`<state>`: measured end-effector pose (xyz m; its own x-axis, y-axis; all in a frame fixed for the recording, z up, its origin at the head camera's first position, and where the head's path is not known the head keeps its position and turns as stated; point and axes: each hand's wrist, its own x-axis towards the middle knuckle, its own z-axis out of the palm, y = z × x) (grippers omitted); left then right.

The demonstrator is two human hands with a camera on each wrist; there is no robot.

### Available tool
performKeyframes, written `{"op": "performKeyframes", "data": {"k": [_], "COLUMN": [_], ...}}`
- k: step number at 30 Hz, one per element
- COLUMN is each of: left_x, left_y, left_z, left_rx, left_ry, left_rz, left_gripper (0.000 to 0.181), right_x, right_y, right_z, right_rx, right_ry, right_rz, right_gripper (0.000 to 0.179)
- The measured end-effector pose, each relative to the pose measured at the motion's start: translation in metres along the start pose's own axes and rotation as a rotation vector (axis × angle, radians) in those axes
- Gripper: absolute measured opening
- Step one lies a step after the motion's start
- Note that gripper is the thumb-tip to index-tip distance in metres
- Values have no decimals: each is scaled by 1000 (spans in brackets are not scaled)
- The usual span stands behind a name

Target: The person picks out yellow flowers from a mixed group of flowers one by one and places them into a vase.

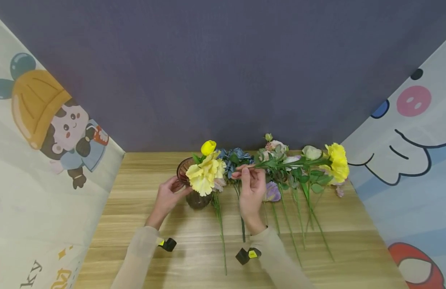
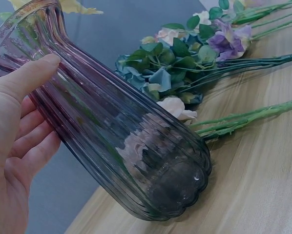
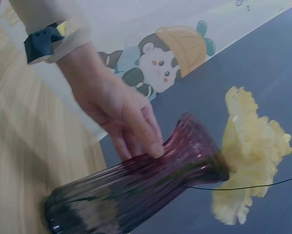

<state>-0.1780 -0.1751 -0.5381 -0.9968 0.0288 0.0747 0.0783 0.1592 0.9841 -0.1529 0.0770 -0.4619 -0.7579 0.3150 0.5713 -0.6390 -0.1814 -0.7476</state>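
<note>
A ribbed glass vase (image 2: 112, 122), purple at the flared mouth and greyish below, is held near its neck by my left hand (image 1: 169, 197), thumb on one side and fingers on the other. A large pale-yellow ruffled flower (image 3: 256, 151) and a bright yellow tulip (image 1: 208, 147) stand out at the vase's mouth; stems show through the glass. Right of the vase, my right hand (image 1: 252, 192) pinches a green stem between thumb and fingers. That stem appears to run rightward to a yellow carnation (image 1: 337, 162). Only a sliver of this hand shows in the right wrist view.
Artificial flowers lie on the wooden table (image 1: 194, 257), stems toward me: blue ones (image 1: 237, 154), a purple one (image 1: 272, 192), a white rose (image 1: 311, 152) and pink ones. A dark wall (image 1: 223, 80) rises behind; printed panels flank both sides.
</note>
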Motion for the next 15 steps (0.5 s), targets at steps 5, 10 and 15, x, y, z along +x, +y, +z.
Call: {"op": "performKeyframes", "data": {"k": [5, 10, 15], "left_x": [0, 0, -1], "left_y": [-1, -1, 0], "left_z": [0, 0, 0], "left_rx": [7, -9, -3], "left_ry": [2, 6, 5], "left_rz": [-5, -1, 22], "left_gripper": [54, 55, 53], "right_x": [9, 17, 19], "right_y": [-14, -26, -30], "right_z": [0, 0, 1], "right_rx": [25, 45, 54], "right_ry": [49, 83, 75], "right_rz": [-41, -62, -84], "right_gripper": [10, 7, 8]}}
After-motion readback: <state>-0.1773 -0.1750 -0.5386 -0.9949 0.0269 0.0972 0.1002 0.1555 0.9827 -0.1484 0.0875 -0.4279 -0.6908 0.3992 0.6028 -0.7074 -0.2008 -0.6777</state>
